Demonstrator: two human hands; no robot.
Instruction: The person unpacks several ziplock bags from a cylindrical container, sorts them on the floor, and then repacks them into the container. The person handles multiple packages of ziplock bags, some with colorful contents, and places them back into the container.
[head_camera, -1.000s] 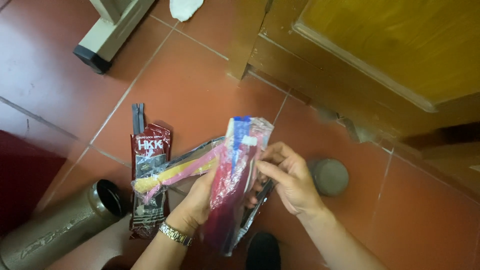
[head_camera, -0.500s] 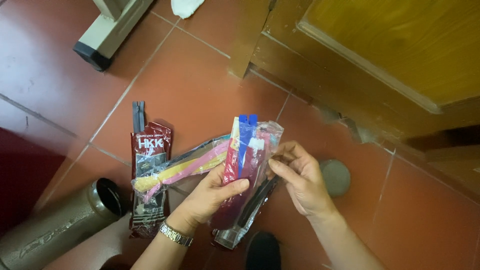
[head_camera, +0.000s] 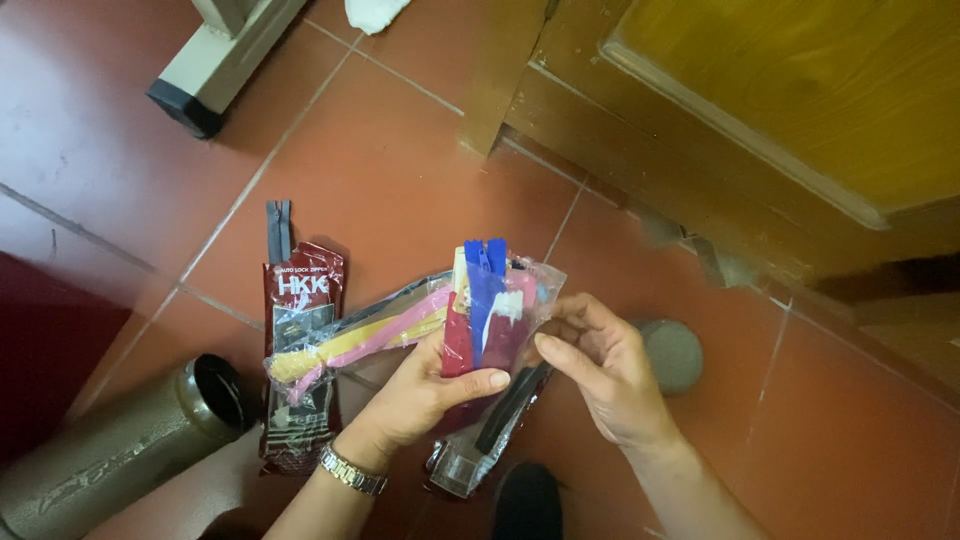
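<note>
The floor (head_camera: 400, 180) is made of shiny red-brown tiles, and a brown wooden door (head_camera: 800, 110) stands along its far right side. Just above the middle of the floor, both hands hold a clear plastic bag of coloured zippers (head_camera: 495, 310), with blue, red and white ones poking out of its open top. The left hand (head_camera: 425, 395) is closed around the bag from the left, with its thumb lying across the front. The right hand (head_camera: 605, 375) pinches the right edge of the bag with its fingers. It looks like the sorting is only partly done: this bag is open and still full, and other packs wait on the floor. A clear bag of yellow and pink zippers (head_camera: 355, 340) lies just left of the hands, on top of a dark red zipper packet (head_camera: 300, 300) with a grey zipper sticking out of its top. Another clear bag with a black zipper (head_camera: 490, 430) lies under the hands. A dull metal tube (head_camera: 120, 450) lies at the near left corner of the floor, and a round grey disc (head_camera: 672, 355) sits just right of the right hand. A second ago the bag was tilted and red showed most; now it is more upright, and the blue zippers show at the top.
</note>
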